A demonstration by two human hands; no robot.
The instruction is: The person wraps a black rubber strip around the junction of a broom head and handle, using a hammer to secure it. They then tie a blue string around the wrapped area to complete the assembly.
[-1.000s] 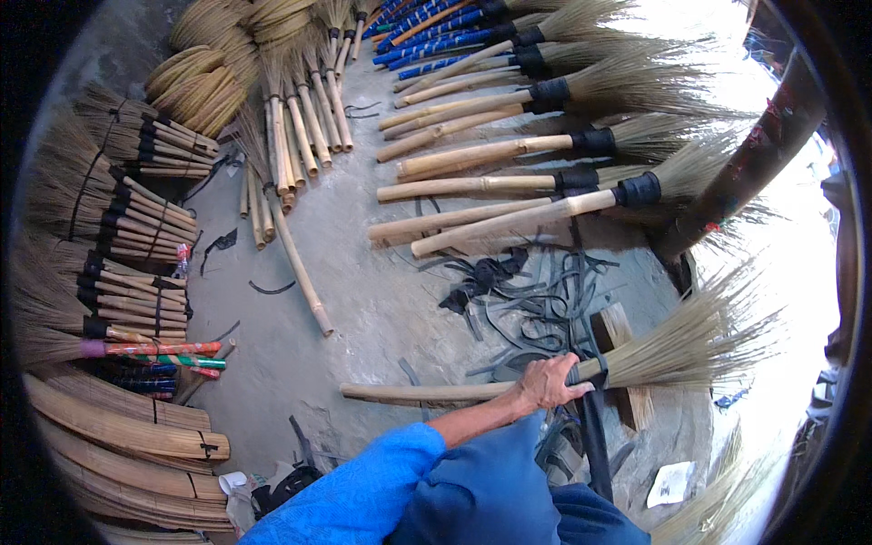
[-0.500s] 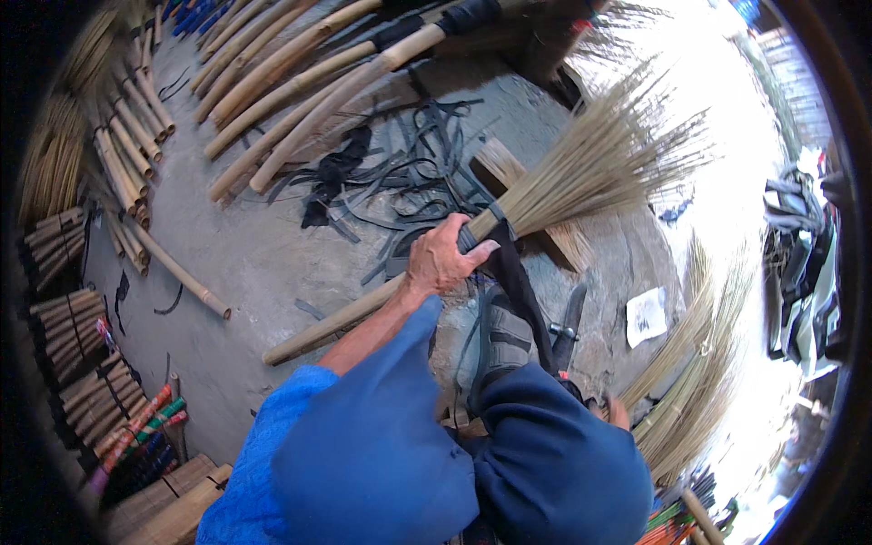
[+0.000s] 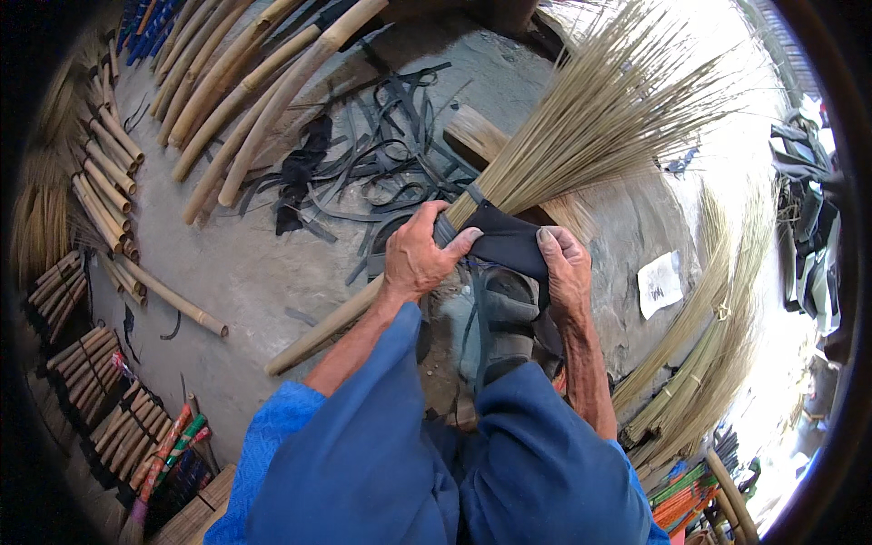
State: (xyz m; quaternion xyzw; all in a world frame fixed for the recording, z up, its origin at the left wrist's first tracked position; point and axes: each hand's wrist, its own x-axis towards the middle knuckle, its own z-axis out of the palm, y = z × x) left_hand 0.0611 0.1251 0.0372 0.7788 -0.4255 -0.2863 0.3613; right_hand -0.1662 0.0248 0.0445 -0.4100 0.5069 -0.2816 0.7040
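Note:
A straw broom [image 3: 581, 127] lies slanted before my knees, its bristles fanned to the upper right and its bamboo handle [image 3: 322, 329] running to the lower left. My left hand [image 3: 420, 252] is closed round the bound neck of the broom, thumb on the near side. My right hand [image 3: 568, 268] pinches the free end of a black rubber strip [image 3: 509, 239], which stretches from the broom's neck. A grey band circles the straw just above the strip. The sandal [image 3: 509, 313] on my foot is under the strip, partly hidden by it.
Cut rubber strips [image 3: 400, 145] lie heaped beyond my left hand. A wooden block [image 3: 477, 136] sits under the broom. Bamboo poles [image 3: 272, 82] fill the upper left, and bundled sticks [image 3: 77, 350] line the left. Loose straw bundles [image 3: 699, 363] and white paper [image 3: 660, 283] lie to the right.
My right hand has come up from beside my right knee and taken hold of the black strip, which hung down and is now spread out sideways. My left hand still grips the neck.

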